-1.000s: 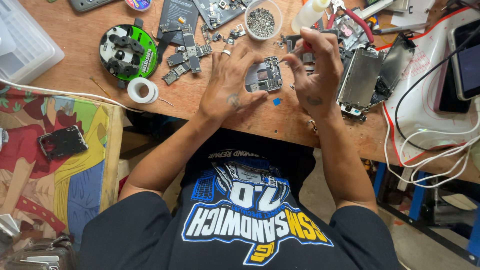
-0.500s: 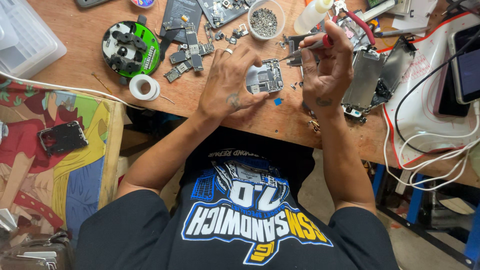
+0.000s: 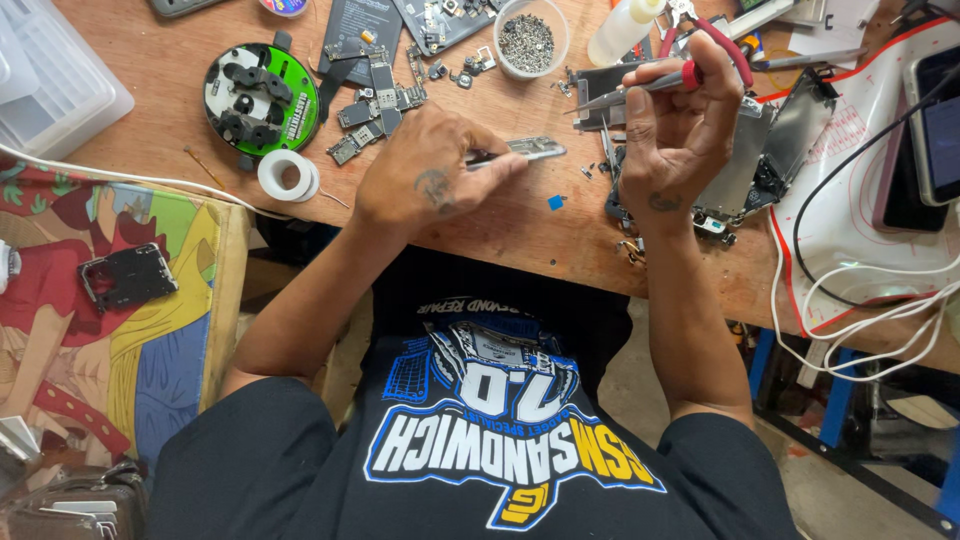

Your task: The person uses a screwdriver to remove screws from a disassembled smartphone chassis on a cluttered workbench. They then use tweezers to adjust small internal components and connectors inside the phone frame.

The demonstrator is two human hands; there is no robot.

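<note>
- Left hand (image 3: pixel 425 185) is pinching a small circuit board (image 3: pixel 528 150) by its near end, so the board sits up on its edge over the wooden table (image 3: pixel 500 225), just left of the middle.
- Right hand (image 3: pixel 680 120) is wrapped around a thin screwdriver (image 3: pixel 640 88) with a red collar. The metal tip points left and hangs above the board without touching it, as far as I can see.
- There's a tiny blue square (image 3: pixel 555 202) on the table just below the board.
- Under and beside the right hand lies an opened phone frame (image 3: pixel 775 150) with its insides showing, plus some little loose bits near the table edge.
- Further back is a clear round cup of screws (image 3: pixel 528 40) and a white squeeze bottle (image 3: pixel 622 28).
- Off to the left you get a green and black round tool holder (image 3: pixel 260 98), a roll of white tape (image 3: pixel 288 175) and a row of dark phone parts (image 3: pixel 375 100).
- White cables (image 3: pixel 860 290) loop over a red-edged mat (image 3: pixel 860 200) at the far right, and a clear plastic box (image 3: pixel 50 75) sits at the far left.
</note>
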